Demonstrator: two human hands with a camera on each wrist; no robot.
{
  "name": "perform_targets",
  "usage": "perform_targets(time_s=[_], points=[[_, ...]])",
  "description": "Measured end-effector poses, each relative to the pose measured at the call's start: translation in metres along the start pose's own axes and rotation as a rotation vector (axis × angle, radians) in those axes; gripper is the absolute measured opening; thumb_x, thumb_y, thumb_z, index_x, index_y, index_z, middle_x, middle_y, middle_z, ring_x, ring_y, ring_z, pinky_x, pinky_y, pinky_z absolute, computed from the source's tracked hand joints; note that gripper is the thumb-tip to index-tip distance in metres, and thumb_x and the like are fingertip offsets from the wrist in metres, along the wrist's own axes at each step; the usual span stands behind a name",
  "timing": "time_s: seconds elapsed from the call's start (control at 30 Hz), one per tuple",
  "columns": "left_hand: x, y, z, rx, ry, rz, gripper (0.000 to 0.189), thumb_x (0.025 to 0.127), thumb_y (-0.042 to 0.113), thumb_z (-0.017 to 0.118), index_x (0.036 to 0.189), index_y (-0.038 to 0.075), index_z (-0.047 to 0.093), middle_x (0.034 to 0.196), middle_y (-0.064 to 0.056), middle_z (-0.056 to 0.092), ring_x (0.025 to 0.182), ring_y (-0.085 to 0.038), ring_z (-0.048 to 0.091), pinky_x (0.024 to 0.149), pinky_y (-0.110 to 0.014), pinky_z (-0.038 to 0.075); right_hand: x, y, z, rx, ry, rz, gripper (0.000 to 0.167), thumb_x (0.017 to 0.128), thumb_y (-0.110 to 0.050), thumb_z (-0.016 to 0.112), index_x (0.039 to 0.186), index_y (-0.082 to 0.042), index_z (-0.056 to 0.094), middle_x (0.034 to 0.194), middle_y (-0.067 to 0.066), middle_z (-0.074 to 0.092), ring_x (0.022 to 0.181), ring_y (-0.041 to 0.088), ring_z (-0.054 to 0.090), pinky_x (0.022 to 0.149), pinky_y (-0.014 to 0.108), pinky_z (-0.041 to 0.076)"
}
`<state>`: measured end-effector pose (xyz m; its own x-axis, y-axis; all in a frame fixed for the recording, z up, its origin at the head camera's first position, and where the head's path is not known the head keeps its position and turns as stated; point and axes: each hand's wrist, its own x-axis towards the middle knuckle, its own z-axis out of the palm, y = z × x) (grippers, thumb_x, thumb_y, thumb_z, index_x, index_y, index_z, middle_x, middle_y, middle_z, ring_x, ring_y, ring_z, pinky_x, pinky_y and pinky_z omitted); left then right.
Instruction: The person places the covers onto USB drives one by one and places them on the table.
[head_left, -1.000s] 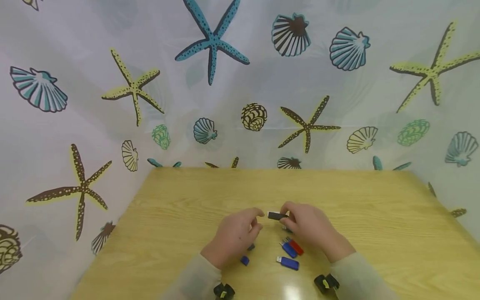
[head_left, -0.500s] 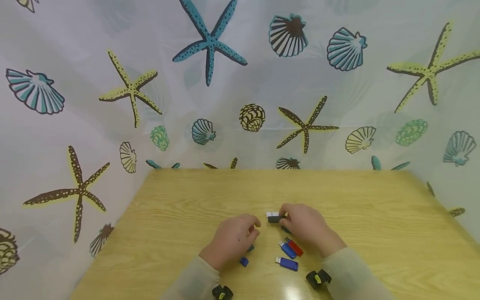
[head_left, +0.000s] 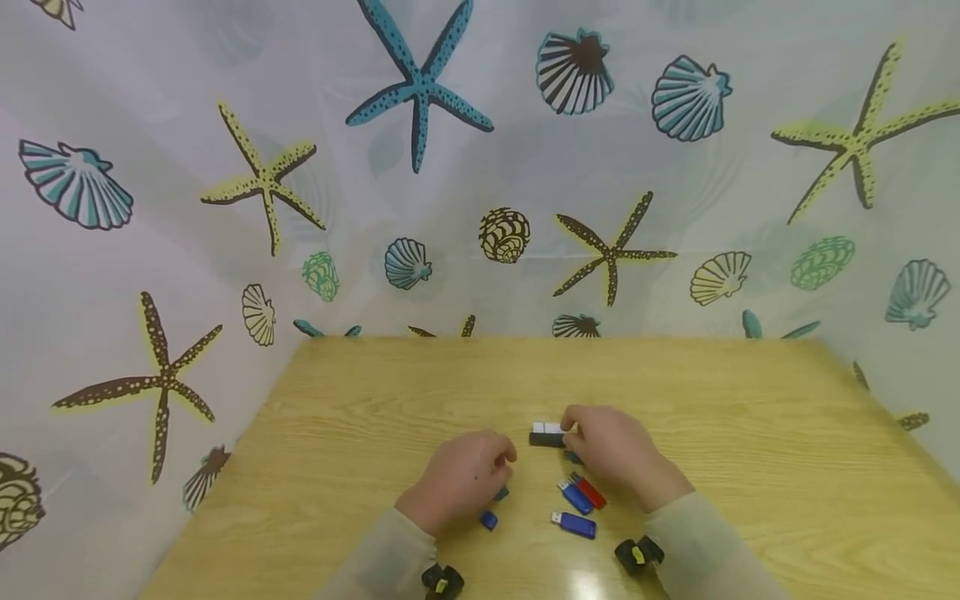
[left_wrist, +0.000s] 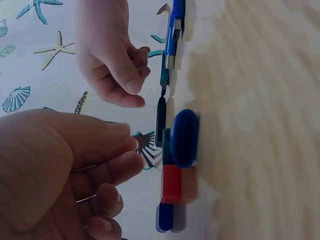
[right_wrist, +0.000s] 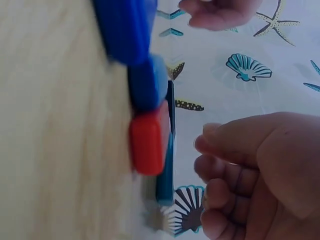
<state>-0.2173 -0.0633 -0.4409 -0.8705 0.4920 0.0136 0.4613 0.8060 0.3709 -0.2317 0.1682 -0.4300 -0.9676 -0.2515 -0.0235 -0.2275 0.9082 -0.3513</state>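
Below and right of the head frame's centre, a black stick [head_left: 546,440] and a white stick [head_left: 548,427] are seen set side by side, lengthwise from left to right.

Screened-off tabletop spot, rm type unclear: wood-look table [head_left: 405,379] w/ shell- & starfish-print curtain [head_left: 465,183] on 3 sides.

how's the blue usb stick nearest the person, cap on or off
Off: in the head view, the blue USB stick shows its bare metal plug.
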Motion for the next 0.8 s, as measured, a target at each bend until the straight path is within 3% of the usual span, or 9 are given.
perform_targets(time_s=[0.2, 0.47, 0.8], points=[[-0.003, -0.002, -0.005, -0.013, -0.079, 0.017, 0.016, 0.092, 0.019, 0.069, 0.106, 0.019, 0.076, 0.088, 0.013, 0.063, 0.075, -0.004, 0.054, 0.071, -0.028, 0.051, -0.002, 0.006, -0.005, -0.004, 0.012, 0.011, 0.007, 0.097, -0.025, 0.068, 0.1, -0.019, 0.068, 0.073, -0.005, 0.056, 0.063, 0.016, 0.05, 0.058, 0.034, 0.042], [-0.005, -0.005, -0.005, -0.016, -0.21, 0.015, 0.019, 0.086, 0.017, 0.077, 0.104, 0.022, 0.075, 0.085, 0.015, 0.061, 0.072, -0.006, 0.053, 0.067, -0.028, 0.047, -0.004, 0.009, -0.01, -0.022, 0.019, 0.004, 0.008, 0.097, -0.027, 0.067, 0.098, -0.019, 0.068, 0.072, -0.005, 0.055, 0.062, 0.016, 0.05, 0.055, 0.034, 0.041], [-0.007, -0.003, 0.001, 0.08, -0.16, 0.09, 0.012, 0.087, 0.014, 0.076, 0.092, 0.023, 0.073, 0.084, 0.014, 0.056, 0.071, -0.005, 0.05, 0.067, -0.025, 0.047, -0.004, 0.008, -0.013, -0.022, 0.024, 0.004, 0.006, 0.097, -0.026, 0.066, 0.097, -0.021, 0.068, 0.072, -0.006, 0.055, 0.061, 0.015, 0.049, 0.053, 0.033, 0.04]])
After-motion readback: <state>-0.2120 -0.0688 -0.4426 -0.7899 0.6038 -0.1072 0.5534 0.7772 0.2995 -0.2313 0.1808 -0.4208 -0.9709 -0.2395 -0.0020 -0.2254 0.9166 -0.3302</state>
